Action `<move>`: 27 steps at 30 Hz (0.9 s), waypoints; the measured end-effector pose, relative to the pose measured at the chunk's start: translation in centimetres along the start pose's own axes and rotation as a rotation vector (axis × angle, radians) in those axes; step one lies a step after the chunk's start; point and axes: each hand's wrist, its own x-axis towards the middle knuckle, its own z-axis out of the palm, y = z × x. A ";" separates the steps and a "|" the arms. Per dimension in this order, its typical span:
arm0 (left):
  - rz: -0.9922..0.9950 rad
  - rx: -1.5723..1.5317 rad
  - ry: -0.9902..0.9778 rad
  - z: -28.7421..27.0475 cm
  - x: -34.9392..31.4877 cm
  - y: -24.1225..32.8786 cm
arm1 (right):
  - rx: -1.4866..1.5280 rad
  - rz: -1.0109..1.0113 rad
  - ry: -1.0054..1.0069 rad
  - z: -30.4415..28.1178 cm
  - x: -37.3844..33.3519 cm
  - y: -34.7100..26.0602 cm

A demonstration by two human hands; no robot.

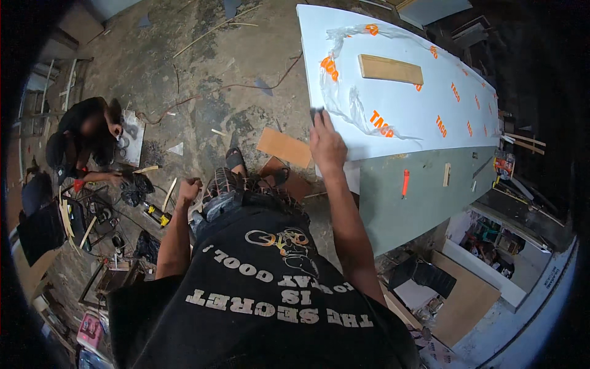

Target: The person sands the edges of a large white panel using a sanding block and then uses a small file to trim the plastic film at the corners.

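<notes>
My right hand (pixel 327 142) is at the near left edge of a white panel (pixel 405 80) with orange printing. Its fingers are pressed together over a small dark piece (pixel 316 114), which lies against the panel's edge; its kind is hard to make out. Loose clear plastic film (pixel 356 111) lies crumpled on the panel, and a tan wooden strip (pixel 391 69) rests on top. My left hand (pixel 189 190) hangs by my left side with its fingers curled closed; anything inside them is hidden.
A grey-green surface (pixel 393 197) under the panel bears an orange-handled tool (pixel 405 183) and a small wood piece (pixel 447 174). At the left, a person (pixel 86 129) crouches among cables and a yellow-black power tool (pixel 157 214). A brown board (pixel 284 147) lies near my feet.
</notes>
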 end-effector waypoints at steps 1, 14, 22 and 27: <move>0.024 0.041 -0.030 -0.2 0.3 -0.1 | 0.026 0.012 0.021 0.1 0.7 -0.2; -0.119 -0.071 -0.021 0.1 -1.5 0.9 | -0.038 -0.090 0.117 0.9 1.2 1.6; -0.143 -0.112 0.044 -1.9 -1.8 2.7 | -0.051 -0.089 0.117 1.1 5.3 0.2; -0.142 -0.244 0.117 -3.2 -2.7 2.5 | 0.018 -0.135 0.135 2.6 3.2 1.5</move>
